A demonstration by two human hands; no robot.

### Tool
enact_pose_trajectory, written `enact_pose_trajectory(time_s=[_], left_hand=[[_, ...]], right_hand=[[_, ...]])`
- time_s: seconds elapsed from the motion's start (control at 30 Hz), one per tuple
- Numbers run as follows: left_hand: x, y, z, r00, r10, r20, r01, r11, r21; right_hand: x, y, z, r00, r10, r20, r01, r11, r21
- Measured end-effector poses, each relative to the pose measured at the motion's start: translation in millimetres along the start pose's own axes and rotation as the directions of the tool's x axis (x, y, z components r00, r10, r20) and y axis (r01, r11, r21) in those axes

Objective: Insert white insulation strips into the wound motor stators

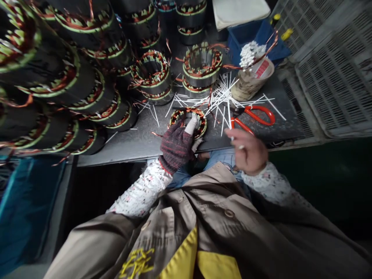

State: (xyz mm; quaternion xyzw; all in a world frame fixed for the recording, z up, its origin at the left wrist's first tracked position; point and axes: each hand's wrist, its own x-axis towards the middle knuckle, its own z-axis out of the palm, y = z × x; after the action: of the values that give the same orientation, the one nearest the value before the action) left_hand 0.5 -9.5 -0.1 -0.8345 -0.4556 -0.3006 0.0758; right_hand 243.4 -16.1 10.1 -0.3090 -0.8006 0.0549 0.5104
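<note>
My left hand, in a dark knitted glove with a red cuff, is the nearer one to the small stator; this ring of steel with copper windings stands on its end on the desk, near the middle of the frame, so its long axis points up toward my head. The stator lies just ahead of my left hand, and my left fingers, one of them with a white cover, are closed on its near rim; I cannot see how deep they go into the bore. My right hand is bare and is apart from the stator, on its right side; the fingers of this hand are together in a pinch on a thin white strip, as far as I can tell, because the strip is small. A loose pile of white strips lies on the desk at the upper right of the stator; red-handled scissors lie just above my right hand; a round container with more white strips stands beyond them; many wound stators fill the upper left of the frame; a plastic crate stands at the right.
</note>
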Motion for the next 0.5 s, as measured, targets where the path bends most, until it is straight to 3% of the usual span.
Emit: enact_pose_trajectory(time_s=[0.1, 0.27, 0.4, 0.5], left_hand=[[0, 0, -0.9, 0.999, -0.025, 0.038, 0.026, 0.999, -0.032], [3, 2, -3.2, 0.998, -0.038, 0.046, 0.037, 0.999, 0.018], [5, 4, -7.3, 0.997, -0.059, 0.05, 0.059, 0.998, 0.002], [5, 6, -9.9, 0.993, -0.121, 0.009, 0.12, 0.975, -0.185]], right_hand=[[-25, -9, 6, 0.985, -0.155, 0.074, 0.148, 0.984, 0.098], [-35, -3, 7, 0.985, -0.121, 0.124, 0.11, 0.99, 0.092], [-20, -1, 19, 0.985, -0.005, 0.172, -0.017, 0.992, 0.125], [-6, -2, 38, 0.979, 0.159, 0.129, -0.185, 0.956, 0.226]])
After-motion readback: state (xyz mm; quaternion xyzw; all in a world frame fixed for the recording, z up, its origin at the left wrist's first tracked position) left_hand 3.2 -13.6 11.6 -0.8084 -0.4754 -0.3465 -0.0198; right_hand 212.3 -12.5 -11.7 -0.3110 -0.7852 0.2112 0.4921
